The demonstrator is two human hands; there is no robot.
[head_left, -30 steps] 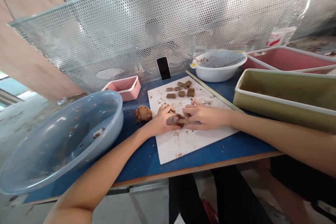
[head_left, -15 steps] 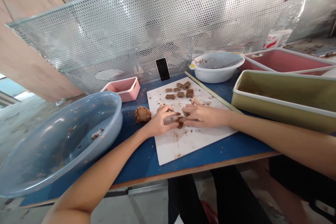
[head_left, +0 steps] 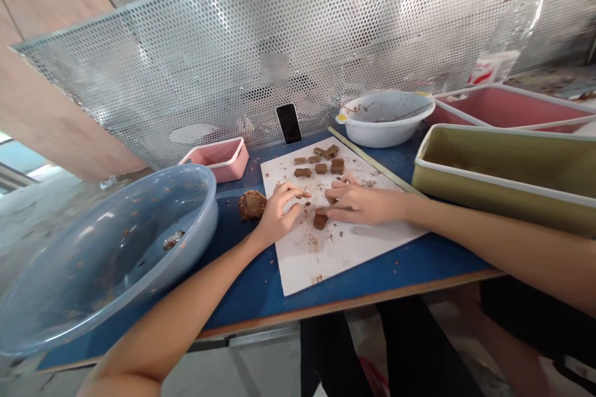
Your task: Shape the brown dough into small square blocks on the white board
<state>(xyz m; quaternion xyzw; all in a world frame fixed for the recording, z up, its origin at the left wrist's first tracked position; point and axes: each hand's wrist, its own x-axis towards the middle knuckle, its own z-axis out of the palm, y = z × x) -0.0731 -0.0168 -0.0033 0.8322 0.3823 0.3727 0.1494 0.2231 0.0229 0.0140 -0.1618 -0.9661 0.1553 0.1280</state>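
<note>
A small brown clay block (head_left: 320,219) rests on the white board (head_left: 298,270) in front of me. My right hand (head_left: 357,202) reaches in from the right, its thumb and a forefinger against the block's right and upper side. The other fingers of that hand are bent over the board. To the left of the block, my left hand (head_left: 280,211) is held apart from it, thumb and fingers spread with nothing between them. Several shaped clay pieces (head_left: 321,169) lie in rows farther back on the board. A rough clay lump (head_left: 252,205) sits beside my left wrist.
A large blue basin (head_left: 153,273) is at left, with a small pink tray (head_left: 228,161) behind it. A phone (head_left: 289,123) leans against the perforated metal screen (head_left: 205,74). A thin strip (head_left: 372,160), white bowl (head_left: 384,130), green planter (head_left: 493,189), red tray (head_left: 512,105) and bottle (head_left: 507,43) are right.
My left hand has drawn left, off the clay block, and its fingers have spread. The right hand has stayed by the block, which now shows more fully.
</note>
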